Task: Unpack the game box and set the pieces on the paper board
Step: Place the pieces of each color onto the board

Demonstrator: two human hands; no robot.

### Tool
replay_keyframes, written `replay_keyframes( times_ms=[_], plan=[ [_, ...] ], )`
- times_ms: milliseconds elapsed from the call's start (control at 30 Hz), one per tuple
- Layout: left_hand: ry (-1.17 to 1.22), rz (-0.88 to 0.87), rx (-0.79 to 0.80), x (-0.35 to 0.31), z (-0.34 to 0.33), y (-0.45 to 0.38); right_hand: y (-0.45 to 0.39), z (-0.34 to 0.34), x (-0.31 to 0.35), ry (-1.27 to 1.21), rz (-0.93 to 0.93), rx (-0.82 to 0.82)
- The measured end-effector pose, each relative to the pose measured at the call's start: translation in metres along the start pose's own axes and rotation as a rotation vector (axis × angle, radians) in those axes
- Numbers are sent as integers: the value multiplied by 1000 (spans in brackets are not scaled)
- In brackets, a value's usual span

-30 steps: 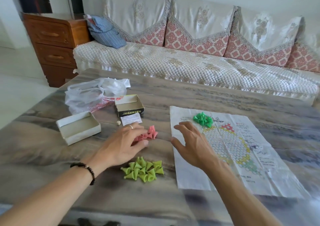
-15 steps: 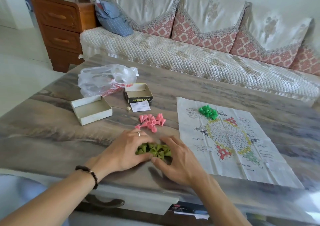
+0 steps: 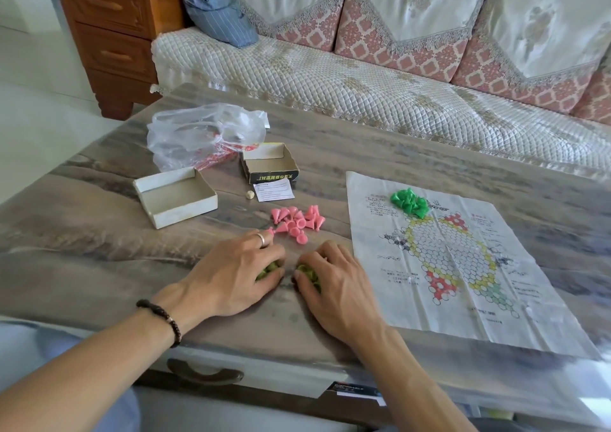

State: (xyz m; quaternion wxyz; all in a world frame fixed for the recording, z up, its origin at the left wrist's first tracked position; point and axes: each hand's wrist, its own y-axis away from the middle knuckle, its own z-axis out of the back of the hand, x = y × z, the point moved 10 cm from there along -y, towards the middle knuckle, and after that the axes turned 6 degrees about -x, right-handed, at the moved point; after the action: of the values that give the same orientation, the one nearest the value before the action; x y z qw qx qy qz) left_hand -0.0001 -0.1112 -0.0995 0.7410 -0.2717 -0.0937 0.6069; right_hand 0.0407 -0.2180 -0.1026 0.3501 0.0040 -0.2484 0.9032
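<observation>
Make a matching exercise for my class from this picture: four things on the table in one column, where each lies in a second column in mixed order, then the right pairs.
Things
1. bright green pieces
2. pink pieces
3. olive-green pieces
4. small die

Places
A. bare table, beyond the two hands
B. on the paper board, at its far end
C. beside the printed slip, near the black-sided box half
D. under both hands' curled fingers

Pairs: 1-B, 2-A, 3-D, 4-C
</observation>
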Motion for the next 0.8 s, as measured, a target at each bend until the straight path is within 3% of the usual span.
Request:
replay_keyframes(
  times_ms=[267, 600, 800],
  plan=[
    [-85, 18, -98, 3, 6, -6, -4, 10, 3, 81, -51, -118],
    [-189, -8, -189, -5, 13, -7, -7, 7, 6, 216, -49, -41],
    [-190, -7, -163, -2, 8, -10, -11, 5, -4, 122, -112, -49]
  ],
)
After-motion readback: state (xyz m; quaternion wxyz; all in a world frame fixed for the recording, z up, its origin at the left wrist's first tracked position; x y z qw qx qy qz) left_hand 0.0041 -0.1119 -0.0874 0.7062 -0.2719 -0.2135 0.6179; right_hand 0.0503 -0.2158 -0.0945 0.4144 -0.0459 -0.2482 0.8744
